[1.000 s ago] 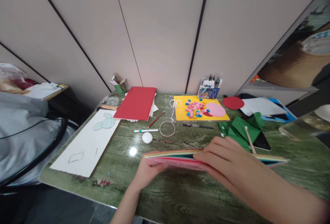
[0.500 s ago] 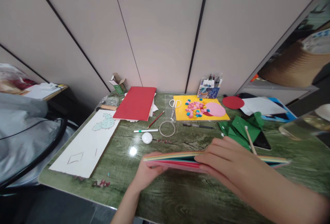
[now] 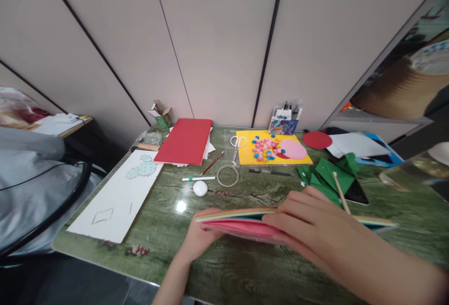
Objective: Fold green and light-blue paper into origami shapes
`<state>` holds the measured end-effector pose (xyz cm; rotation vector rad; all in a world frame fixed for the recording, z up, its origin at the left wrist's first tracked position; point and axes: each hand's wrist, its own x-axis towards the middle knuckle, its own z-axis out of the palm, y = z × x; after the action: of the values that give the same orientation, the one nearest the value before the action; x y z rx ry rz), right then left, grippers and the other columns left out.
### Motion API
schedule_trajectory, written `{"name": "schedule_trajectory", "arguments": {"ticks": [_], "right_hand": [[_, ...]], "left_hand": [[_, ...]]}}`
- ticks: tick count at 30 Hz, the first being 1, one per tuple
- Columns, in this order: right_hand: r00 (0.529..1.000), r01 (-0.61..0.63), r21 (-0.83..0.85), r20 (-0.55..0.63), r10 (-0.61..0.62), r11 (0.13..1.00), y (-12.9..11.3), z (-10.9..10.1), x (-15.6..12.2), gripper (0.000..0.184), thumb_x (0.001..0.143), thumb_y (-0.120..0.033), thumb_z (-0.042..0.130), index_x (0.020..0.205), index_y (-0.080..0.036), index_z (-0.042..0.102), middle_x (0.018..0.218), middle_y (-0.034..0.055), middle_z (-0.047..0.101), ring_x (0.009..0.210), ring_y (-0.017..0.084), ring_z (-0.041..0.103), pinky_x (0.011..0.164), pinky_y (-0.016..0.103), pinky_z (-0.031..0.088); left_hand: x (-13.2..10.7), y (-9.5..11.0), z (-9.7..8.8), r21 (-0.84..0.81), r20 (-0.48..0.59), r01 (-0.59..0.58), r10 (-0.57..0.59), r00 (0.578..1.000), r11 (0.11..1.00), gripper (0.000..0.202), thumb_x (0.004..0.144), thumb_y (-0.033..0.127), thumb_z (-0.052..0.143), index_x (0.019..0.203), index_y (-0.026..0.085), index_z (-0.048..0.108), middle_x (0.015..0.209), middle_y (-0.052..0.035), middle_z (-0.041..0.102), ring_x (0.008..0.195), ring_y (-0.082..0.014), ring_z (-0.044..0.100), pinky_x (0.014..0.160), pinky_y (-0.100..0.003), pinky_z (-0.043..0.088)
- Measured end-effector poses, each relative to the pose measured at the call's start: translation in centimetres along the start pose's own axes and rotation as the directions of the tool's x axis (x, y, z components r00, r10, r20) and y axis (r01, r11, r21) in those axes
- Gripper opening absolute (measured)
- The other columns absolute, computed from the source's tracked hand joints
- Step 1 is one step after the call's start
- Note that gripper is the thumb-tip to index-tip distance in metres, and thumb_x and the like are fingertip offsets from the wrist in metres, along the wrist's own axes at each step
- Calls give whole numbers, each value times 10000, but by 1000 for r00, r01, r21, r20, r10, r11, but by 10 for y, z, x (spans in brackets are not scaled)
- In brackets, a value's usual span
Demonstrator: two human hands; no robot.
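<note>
between both hands [image 3: 304, 217], apparently coloured paper [image 3: 242, 228]

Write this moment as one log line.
left hand: grips multicoloured paper stack; right hand: touches stack's parted edge; surface: green woodgrain table

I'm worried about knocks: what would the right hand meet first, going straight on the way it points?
The coloured sheets that the right hand holds; past them, perhaps the pale ring, though the hand's height is unclear.
</note>
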<state>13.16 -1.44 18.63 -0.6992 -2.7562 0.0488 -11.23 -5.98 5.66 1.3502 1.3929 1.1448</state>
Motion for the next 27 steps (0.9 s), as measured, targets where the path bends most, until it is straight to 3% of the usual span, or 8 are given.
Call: {"name": "schedule_trajectory", "arguments": {"ticks": [8,14,24,27], "right_hand": [[1000,6,72,5,-7,997,2,3,-1,222,815,-47,488,863,-229,605,715,-11,577,685,154,478,664,293,309],[1000,1,51,14,-1,999,1,4,-2,163,799,-73,533,832,-226,581,717,-35,562,684,152,463,690,301,292],[999,40,-75,-26,-42,996,-1,5,-2,182,833,-71,461,737,-198,548,676,-14,533,655,163,432,649,315,249],[995,90,-167,-38,-98,982,-4,2,2,206,826,-56,440,701,-186,538,636,2,518,632,169,422,638,324,242]], "left_hand": [[-1,-14,0,23,12,-9,9,1000,1000,228,634,277,715,798,118,712,776,-74,724,714,-213,662,677,-297,527],[-2,-12,0,3,23,-12,12,1000,1000,202,625,233,718,801,133,717,781,-60,729,718,-205,667,672,-274,526],[-4,-10,-1,70,14,-2,1,1000,998,195,598,263,721,756,149,726,759,-68,733,695,-207,665,661,-283,528],[-8,-13,-3,149,-46,-2,9,999,989,231,546,278,749,749,168,738,774,-69,738,725,-225,665,714,-317,525]]}}
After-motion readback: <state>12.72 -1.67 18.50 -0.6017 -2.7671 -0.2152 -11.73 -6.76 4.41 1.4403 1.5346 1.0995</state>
